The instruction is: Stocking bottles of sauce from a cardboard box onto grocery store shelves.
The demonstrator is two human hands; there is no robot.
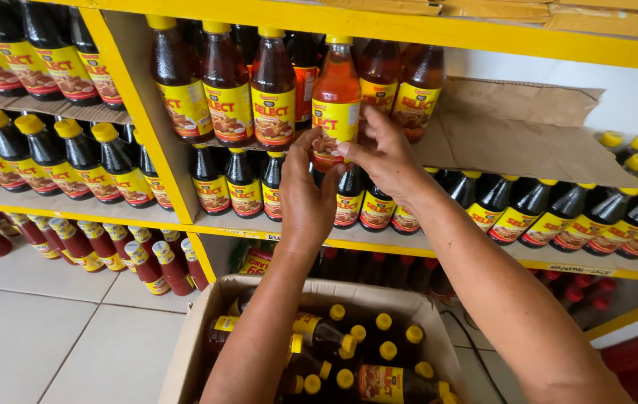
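We hold the amber sauce bottle with both hands, left hand and right hand, fingers closed on its base; set it upright, label forward, on the cardboard-lined shelf.

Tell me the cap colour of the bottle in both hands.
Yellow cap, seen in the head view.

1. This is a shop, most likely a grocery or small stockroom aisle.
2. Yellow metal shelving runs in tiers, packed with rows of identical sauce bottles with yellow caps and yellow labels.
3. Darker bottles fill neighbouring tiers, red-capped bottles the lowest.
4. Small price strips seem to sit on a shelf edge, though blurred.
5. An open cardboard carton of more bottles stands on the pale tiled floor.
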